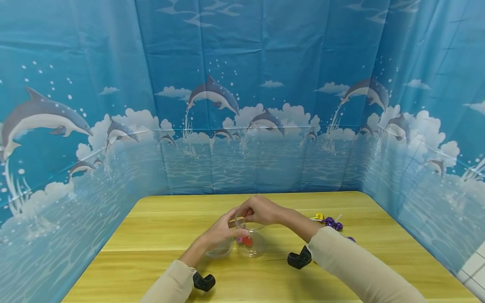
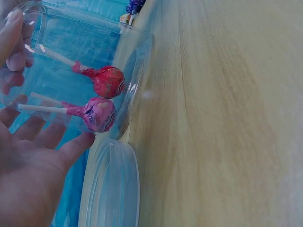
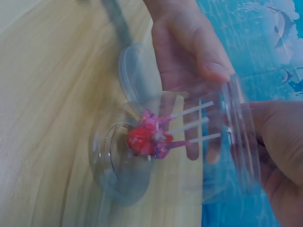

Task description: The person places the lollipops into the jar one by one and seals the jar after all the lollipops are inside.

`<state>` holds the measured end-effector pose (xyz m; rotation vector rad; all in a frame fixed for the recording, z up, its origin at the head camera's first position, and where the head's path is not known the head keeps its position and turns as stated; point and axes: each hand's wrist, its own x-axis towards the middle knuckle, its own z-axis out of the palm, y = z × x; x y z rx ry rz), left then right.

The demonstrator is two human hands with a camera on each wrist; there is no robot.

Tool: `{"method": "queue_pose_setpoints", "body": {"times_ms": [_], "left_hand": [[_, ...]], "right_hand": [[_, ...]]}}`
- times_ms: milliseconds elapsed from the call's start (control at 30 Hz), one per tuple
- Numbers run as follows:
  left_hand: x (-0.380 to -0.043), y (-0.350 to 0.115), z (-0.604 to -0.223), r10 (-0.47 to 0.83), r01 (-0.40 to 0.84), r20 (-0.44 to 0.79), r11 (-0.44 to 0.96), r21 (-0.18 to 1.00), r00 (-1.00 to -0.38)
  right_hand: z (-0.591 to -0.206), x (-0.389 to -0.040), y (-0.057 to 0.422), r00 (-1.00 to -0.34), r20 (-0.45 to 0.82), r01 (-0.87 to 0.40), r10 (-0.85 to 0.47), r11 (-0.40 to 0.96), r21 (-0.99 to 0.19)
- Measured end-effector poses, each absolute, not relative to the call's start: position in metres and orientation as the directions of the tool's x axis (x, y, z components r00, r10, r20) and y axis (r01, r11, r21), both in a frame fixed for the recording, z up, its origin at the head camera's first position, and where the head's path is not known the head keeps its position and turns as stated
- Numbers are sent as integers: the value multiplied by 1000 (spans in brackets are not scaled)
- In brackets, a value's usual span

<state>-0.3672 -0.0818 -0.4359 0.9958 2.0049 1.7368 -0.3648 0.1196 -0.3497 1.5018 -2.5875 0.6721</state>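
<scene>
A clear plastic jar [image 3: 189, 189] stands upright on the wooden table, its mouth uncovered. Inside it, a red lollipop [image 2: 109, 81] and pink lollipops [image 2: 99, 115] rest heads down, white sticks pointing up. My left hand [image 1: 221, 230] holds the jar from the left, thumb by the rim and fingers along the far side. Over the jar's mouth, my right hand [image 1: 261, 210] bends its fingers down at the rim; I cannot tell whether they pinch anything. The lollipop sticks end just short of those fingers in the right wrist view. A clear round lid [image 2: 116, 184] lies left of the jar.
Purple-wrapped lollipops [image 1: 333, 223] and a yellow one [image 1: 319, 216] lie on the table [image 1: 170, 235] beyond my right forearm. Black wrist mounts [image 1: 299, 259] hang under both sleeves. A blue dolphin-print curtain [image 1: 246, 168] surrounds the table at the back and sides.
</scene>
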Motion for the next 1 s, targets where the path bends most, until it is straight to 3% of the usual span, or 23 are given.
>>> {"method": "queue_pose_setpoints", "body": {"times_ms": [700, 1000], "left_hand": [[-368, -79, -441, 670, 331, 211, 54, 942, -712], [-369, -79, -436, 658, 314, 218, 29, 949, -720]], "right_hand": [[-332, -354, 162, -631, 287, -762, -721, 508, -401], [-321, -353, 184, -651, 326, -752, -686, 524, -399]]}}
